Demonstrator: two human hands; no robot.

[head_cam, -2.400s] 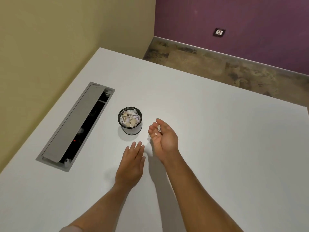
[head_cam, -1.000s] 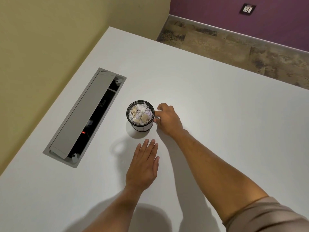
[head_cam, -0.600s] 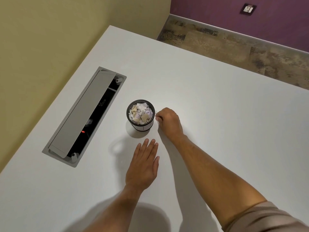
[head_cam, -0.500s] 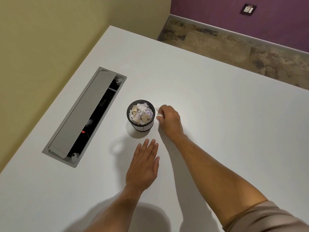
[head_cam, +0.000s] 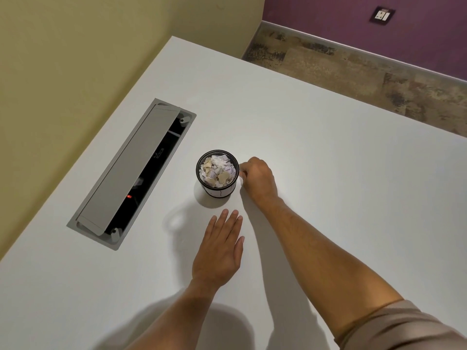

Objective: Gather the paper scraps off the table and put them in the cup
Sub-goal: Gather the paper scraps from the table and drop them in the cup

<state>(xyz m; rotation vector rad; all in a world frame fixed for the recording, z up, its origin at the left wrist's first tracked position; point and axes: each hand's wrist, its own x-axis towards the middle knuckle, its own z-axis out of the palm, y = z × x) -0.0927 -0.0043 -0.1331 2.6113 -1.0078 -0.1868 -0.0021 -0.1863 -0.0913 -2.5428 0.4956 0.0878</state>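
A dark-rimmed cup [head_cam: 219,192] stands on the white table [head_cam: 341,173], filled to the top with white and tan paper scraps [head_cam: 216,170]. My right hand [head_cam: 257,179] sits against the cup's right side, its fingers curled round what looks like a white handle [head_cam: 241,180]. My left hand [head_cam: 219,248] lies flat on the table just in front of the cup, fingers straight and together, holding nothing. No loose scraps show on the tabletop.
A grey cable box [head_cam: 131,170] with its lid half open is set into the table left of the cup. A yellow wall runs along the table's left edge. The far edge drops to a brown floor [head_cam: 353,72].
My right hand, which earlier held a small scrap in its palm, has reached the cup's right side and curled its fingers there. The left hand has stayed flat.
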